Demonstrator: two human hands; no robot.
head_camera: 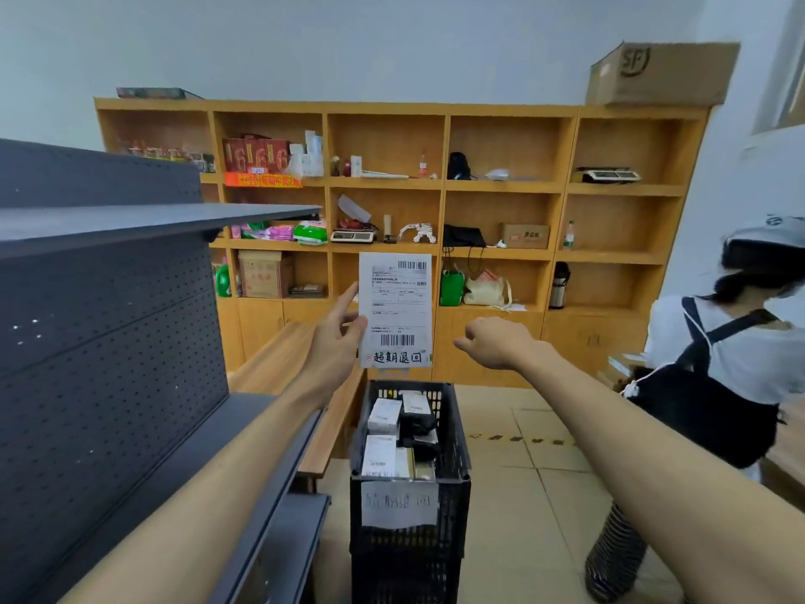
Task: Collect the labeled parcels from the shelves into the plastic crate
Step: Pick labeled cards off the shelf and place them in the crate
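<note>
My left hand (337, 337) holds up a flat white parcel (395, 309) by its left edge; a shipping label with barcodes and red-stamped characters faces me. It hangs in the air above the black plastic crate (453, 433), which stands on the floor and carries a white paper tag on its front. Inside the crate lie several labeled parcels (383, 414), white and black. My right hand (494, 342) floats to the right of the held parcel with fingers loosely curled, holding nothing and not touching it.
A dark grey metal shelf unit (130, 324) fills the left side. A wooden bench (283, 364) runs behind it. A wooden wall of cubbies (435, 185) with assorted goods stands at the back. Another person with a black backpack (714, 377) stands at the right.
</note>
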